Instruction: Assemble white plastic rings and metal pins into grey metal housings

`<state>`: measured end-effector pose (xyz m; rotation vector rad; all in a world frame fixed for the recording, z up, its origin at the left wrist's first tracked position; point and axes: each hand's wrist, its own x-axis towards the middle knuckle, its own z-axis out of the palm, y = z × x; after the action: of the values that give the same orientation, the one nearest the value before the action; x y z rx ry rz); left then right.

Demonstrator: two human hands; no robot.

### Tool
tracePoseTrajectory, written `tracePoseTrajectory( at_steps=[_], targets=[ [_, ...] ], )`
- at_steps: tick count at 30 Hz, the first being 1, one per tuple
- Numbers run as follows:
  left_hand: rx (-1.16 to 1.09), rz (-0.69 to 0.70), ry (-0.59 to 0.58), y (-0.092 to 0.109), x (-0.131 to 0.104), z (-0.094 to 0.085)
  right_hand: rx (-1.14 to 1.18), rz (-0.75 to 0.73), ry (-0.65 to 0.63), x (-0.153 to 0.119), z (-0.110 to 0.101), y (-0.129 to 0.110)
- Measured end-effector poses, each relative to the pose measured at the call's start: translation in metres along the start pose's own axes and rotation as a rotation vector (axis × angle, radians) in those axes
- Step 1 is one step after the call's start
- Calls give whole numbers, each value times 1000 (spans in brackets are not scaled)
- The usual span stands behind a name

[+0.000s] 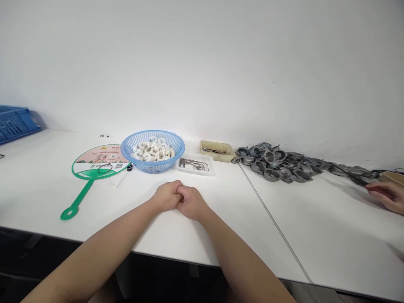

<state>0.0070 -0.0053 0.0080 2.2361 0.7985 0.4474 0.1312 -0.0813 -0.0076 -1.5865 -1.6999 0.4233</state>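
Note:
My left hand [167, 195] and my right hand [193, 203] rest together on the white table, clasped with fingers closed against each other. No object shows in either hand, though the inside of the clasp is hidden. Just beyond them stands a white tray [210, 168] holding thin, dark metal pieces. Left of that tray is a blue plastic basket [125, 148] filled with white ring-shaped parts. A round hand fan with a green handle [82, 195] lies on the left, a thin black ring [104, 168] on it.
A cream box [225, 158] with thin tools stands by the wall. Grey metal castings [274, 162] are heaped to its right. At the right edge, another person's hand [389, 195] holds a red-handled tool. A blue crate [19, 122] sits far left. A seam [273, 219] crosses the table.

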Motion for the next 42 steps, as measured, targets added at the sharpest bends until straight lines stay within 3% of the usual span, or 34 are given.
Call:
tracePoseTrajectory(
  at_steps=[4,14,19,24,29,32,36,37,38,39,40,42],
  targets=[
    [-15,20,16,-2,-1,0,16,-29,-30,1,1,6],
    [18,10,21,-3,0,0,2,247,53,1,10,17],
    [84,39,24,-2,0,0,43,255,78,-2,10,26],
    [55,60,37,-4,1,1,70,312,74,-2,6,17],
    [-69,36,87,-7,5,-1,169,268,-4,9,2,-2],
    [-179,-14,154,-7,9,-15,205,226,-28,16,-2,-7],
    [-631,-12,340,0,-12,-36,227,230,-46,22,-7,-4],
    [-804,56,317,5,-26,-35,233,236,-53,22,-8,-3],
    [-969,149,208,11,-41,-30,238,237,-59,23,-9,-2],
    [-1134,231,-2,18,-58,-20,240,235,-62,23,-9,-3],
    [-1241,279,-304,26,-76,-8,236,235,-62,23,-10,-3],
    [-1228,298,-530,45,-110,24,220,254,-66,23,-12,-7]
  ],
)
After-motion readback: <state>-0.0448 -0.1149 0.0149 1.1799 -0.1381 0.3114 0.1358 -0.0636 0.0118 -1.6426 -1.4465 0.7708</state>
